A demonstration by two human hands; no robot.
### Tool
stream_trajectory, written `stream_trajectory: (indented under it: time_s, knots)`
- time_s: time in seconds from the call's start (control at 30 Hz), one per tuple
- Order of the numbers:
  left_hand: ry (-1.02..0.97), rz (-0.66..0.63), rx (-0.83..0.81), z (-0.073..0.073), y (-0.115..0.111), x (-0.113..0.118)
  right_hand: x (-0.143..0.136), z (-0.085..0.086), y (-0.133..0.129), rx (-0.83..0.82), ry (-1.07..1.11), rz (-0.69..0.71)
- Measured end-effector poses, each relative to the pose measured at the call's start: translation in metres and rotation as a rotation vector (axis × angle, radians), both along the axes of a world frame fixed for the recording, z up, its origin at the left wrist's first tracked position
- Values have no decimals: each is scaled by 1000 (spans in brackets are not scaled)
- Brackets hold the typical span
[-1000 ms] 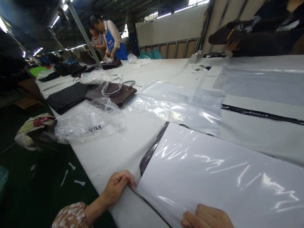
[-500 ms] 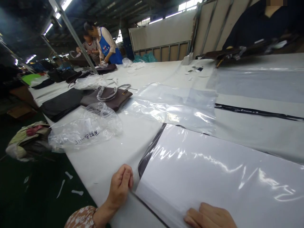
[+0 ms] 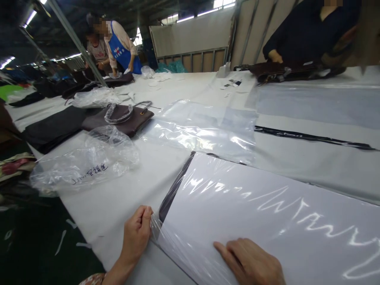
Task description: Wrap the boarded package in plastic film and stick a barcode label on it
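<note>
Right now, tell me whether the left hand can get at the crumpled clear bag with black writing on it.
Probably yes, with a stretch. The left hand pinches the plastic film at the white sheet's corner; between it and the crumpled bag lies only bare table. It would have to let go first.

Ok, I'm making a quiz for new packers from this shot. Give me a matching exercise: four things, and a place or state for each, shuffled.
Things:
1. left hand
2. right hand
3. brown handbag
4. crumpled clear bag

Places or states:
A. bears handwritten marks
B. pinches the film corner
C. flat on the white sheet
D. handles wrapped in plastic

Pairs: 1-B, 2-C, 3-D, 4-A
</note>
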State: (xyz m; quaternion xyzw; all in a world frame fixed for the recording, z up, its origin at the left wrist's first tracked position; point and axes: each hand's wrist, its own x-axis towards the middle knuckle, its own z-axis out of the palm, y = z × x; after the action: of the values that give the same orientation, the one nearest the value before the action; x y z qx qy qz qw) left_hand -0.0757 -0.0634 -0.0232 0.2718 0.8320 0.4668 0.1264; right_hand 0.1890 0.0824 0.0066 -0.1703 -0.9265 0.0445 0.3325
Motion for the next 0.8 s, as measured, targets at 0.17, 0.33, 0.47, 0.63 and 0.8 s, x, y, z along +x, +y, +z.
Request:
stream_trajectory:
  time_s: [0.17, 0.33, 0.47, 0.63, 0.8]
  knots:
    - [360, -98, -81, 4, 2, -3, -5, 1, -1, 14, -16, -160]
    - [412, -69, -10, 2, -3, -7, -4, 11, 2, -154, 75, -36]
    - [378, 9, 162, -2, -13, -4, 0, 22, 2, -249, -11, 132]
    - [334, -17, 402, 2, -11, 4, 3, 21, -1, -344, -78, 141]
    - [434, -123, 626, 11, -6, 2, 4, 17, 1, -326, -110, 165]
